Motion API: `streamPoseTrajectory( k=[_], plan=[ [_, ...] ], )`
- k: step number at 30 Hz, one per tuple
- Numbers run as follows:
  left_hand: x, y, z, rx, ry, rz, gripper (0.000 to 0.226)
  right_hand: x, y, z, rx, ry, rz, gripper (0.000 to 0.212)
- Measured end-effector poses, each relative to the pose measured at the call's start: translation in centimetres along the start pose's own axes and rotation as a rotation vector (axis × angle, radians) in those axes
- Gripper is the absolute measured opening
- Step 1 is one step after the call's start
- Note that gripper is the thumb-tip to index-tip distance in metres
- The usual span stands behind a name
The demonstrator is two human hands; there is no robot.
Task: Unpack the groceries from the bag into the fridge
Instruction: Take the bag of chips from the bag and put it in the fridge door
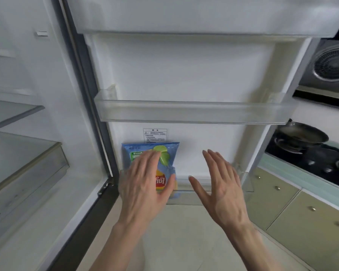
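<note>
A blue bag of lime crisps [165, 153] stands upside down in the lowest shelf [204, 198] of the open fridge door, at its left end. My left hand [145, 184] lies flat against the front of the bag with its fingers straight. To the right of the bag my right hand [221, 184] hovers with spread, straight fingers and holds nothing. The grocery bag is out of view.
A clear middle door shelf [192, 112] and a white upper door bin [184, 20] hang above. Left is the fridge interior with glass shelves [14, 112] and a drawer [27, 173]. Right are a stove with a pan [303, 133], an extractor fan [333, 65] and pale green cabinets [294, 216].
</note>
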State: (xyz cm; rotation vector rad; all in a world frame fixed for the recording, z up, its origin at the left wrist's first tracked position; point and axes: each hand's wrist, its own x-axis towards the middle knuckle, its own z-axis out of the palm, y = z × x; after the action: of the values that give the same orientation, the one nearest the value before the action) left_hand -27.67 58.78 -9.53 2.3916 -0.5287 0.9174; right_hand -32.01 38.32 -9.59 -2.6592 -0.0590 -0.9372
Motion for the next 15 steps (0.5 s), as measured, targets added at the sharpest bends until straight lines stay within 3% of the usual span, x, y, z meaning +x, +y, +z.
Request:
streamPoseTrajectory(
  k=[7,15],
  plan=[
    [-0.2,9.5,3.2,-0.046,-0.070,0.111,0.060,-3.1,6.8,-8.2,-0.219,0.018,0.058,0.070],
    [-1.6,24.4,7.7,-0.190,-0.163,0.265,0.062,-10.7,16.7,-19.1,-0.398,0.048,0.265,0.070]
  ],
)
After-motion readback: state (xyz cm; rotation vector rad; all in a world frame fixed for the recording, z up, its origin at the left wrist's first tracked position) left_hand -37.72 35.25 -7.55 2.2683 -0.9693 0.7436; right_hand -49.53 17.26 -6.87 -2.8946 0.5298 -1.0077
